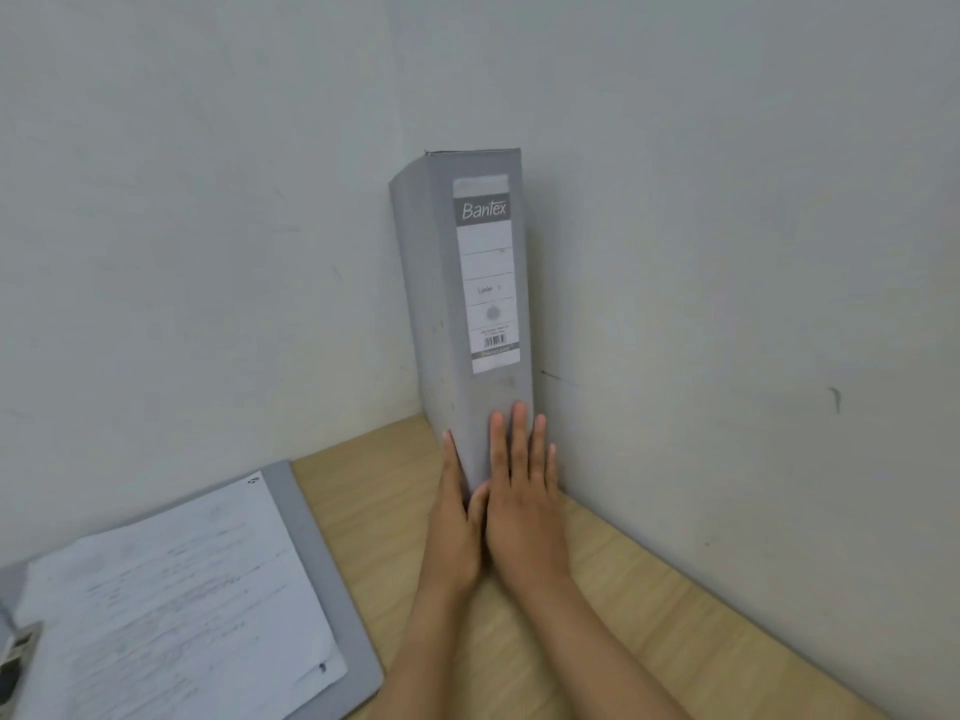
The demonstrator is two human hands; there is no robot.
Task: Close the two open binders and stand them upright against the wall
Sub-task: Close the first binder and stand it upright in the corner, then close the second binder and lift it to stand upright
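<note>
Open binder (171, 600): lies flat on the desk (613, 589) at 8 o'clock from the hands, cover open, a sheaf of papers (176, 610) face up; its long axis runs from 7 o'clock to 1 o'clock. A metal clip part shows at the left edge, too blurred to read.
Left hand (457, 527): flat against the left cover of the standing binder near its foot, fingers straight and together, gripping nothing; the thumb lies by the spine's lower corner.
Closed binder (475, 324): 1 of 2 done by my reading; stands upright at 12 o'clock from both hands, long axis vertical, spine with its label (488, 275) facing the camera.
Right hand (522, 506): palm on the lower spine, 4 fingers straight, slightly fanned, pressing, not pinching.
Wall (727, 252): touches or nearly touches the binder's right cover; the corner seam is just behind it.
Deciding relation: the open binder is well apart from both hands, toward 8 o'clock, and the left hand is nearer.
Next move, as a judgement: release the standing binder, reach left, fold the cover over the papers.
Risk: the upright binder may tip toward 9 o'clock once unsupported.
</note>
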